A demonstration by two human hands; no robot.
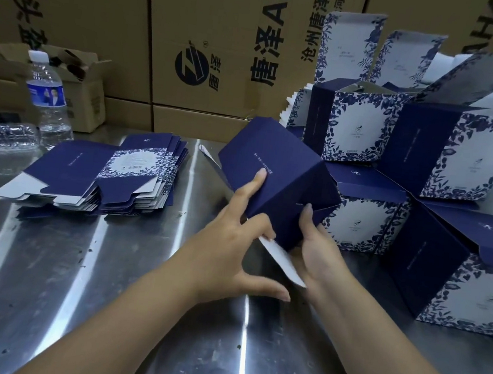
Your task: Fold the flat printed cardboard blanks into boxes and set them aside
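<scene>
Half-folded box [274, 174]: left hand [232, 246] spread, pressing its panel; right hand [314, 253] gripping underneath (bottom flap [280, 258] hanging loose). Finished boxes [427, 152] piling right of it; flat blanks [102, 176] waiting left.

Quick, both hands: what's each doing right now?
Left hand: open, fingers pressing on the box.
Right hand: holding the box from below.

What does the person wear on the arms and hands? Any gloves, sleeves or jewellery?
Nothing shows. Both forearms are bare to the picture's edge, with no sleeve. The left hand and right hand have no gloves, rings, watch or bracelet. The nails look longish and unpainted.
</scene>
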